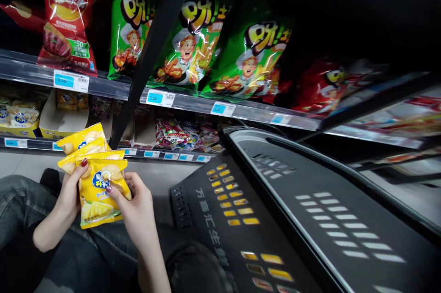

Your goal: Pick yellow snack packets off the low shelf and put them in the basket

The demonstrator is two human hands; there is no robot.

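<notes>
Several yellow snack packets [101, 192] are fanned out in a stack between my two hands, above my knees. My left hand [70, 194] grips their left side, its thumb pressed on the front. On the right edge of the front packet, my right hand [138, 203] is closed, thumb on its printed face and fingers behind. The front packet overlaps those behind it, so their lower parts are hidden. Just beyond the packets, an open cardboard box [64, 116] on the lower shelf has a few small yellow-brown packets at its back.
A dark grey shopping basket [213, 219] stands close on my right, yellow and red things showing through its slots. The upper shelf holds a red chip bag [69, 22] and green snack bags [191, 49]. A black shelf post [151, 40] slants in front of them.
</notes>
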